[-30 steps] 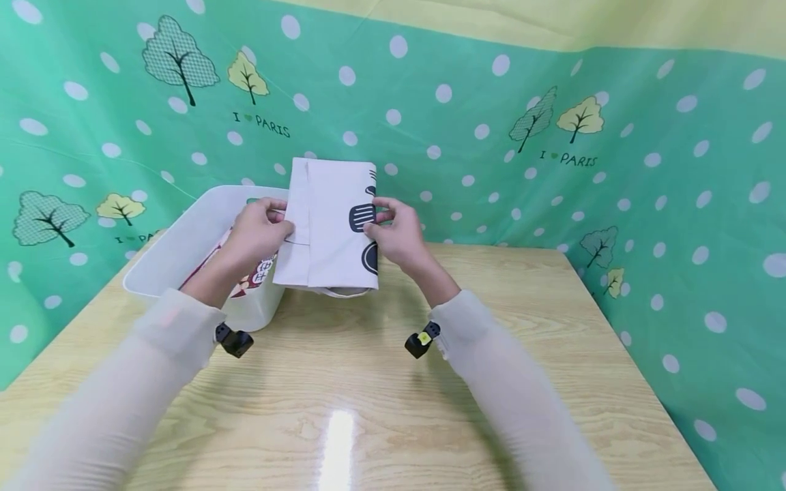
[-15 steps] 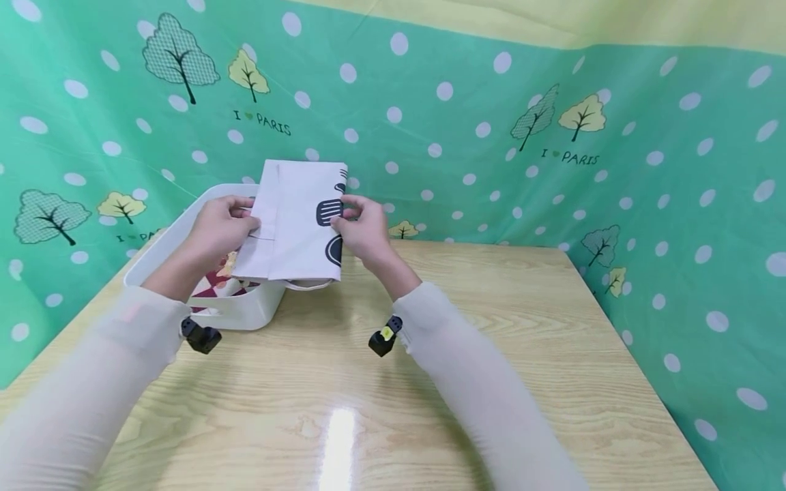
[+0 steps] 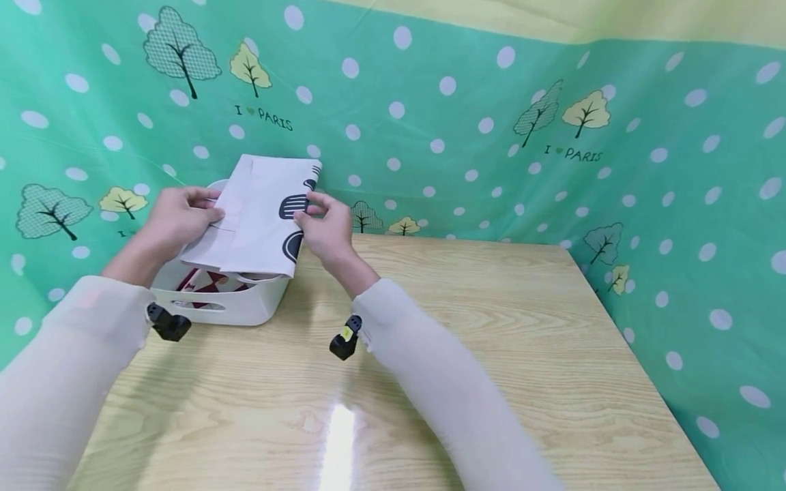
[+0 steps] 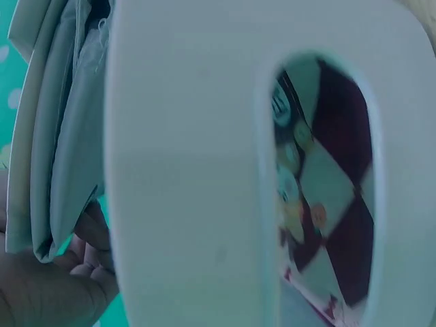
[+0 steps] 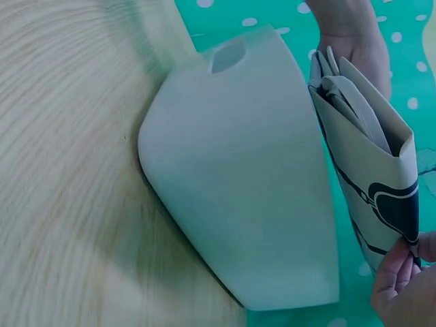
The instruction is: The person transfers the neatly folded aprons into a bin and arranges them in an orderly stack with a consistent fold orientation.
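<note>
A folded white cloth (image 3: pixel 258 211) with black kitchen-utensil prints is held over the white plastic basket (image 3: pixel 264 303), tilted, its near edge lower. My left hand (image 3: pixel 175 221) pinches its left edge, thumb on top and fingers beneath. At the right edge, my right hand (image 3: pixel 330 228) pinches it beside the spatula print. Several fabric layers (image 4: pixel 65 136) show edge-on in the left wrist view. In the right wrist view the cloth (image 5: pixel 371 170) is close above the basket's rim. Inside the basket lies a dark red and white diamond-patterned package (image 3: pixel 211 281), mostly hidden under the cloth.
The basket has a handle slot (image 4: pixel 323 177) in its near side. It stands at the back left of the wooden table (image 3: pixel 467 327), near a green dotted curtain (image 3: pixel 417 102). Black cameras are strapped to both wrists.
Both hands have carried the folded cloth leftward, from beside the basket to over it. The cloth has tilted flatter and now covers most of the basket's opening.
</note>
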The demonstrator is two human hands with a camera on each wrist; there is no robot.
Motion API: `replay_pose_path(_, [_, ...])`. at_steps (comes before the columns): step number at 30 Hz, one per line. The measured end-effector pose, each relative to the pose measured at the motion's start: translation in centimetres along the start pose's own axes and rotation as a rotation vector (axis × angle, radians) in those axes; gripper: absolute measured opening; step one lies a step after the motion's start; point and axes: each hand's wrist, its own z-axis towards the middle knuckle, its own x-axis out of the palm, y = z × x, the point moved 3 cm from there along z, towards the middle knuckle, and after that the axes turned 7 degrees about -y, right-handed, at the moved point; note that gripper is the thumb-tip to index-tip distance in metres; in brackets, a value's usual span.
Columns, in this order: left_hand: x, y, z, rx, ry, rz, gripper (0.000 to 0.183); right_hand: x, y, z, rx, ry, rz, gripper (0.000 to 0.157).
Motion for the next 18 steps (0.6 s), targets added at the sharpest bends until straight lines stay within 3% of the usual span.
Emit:
replay_pose_path(7, [-1.1,1.7,0.6,-0.008,-0.008,0.046,0.049,2.1,-0.7,-0.2,0.042,-0.025,-0.010,0.041])
replay_pose_path(18, [-2.6,2.9,1.3,0.026,-0.050,0.102,0.047,4.3,-1.3,-0.3,0.006,0.003,-0.075,0.042])
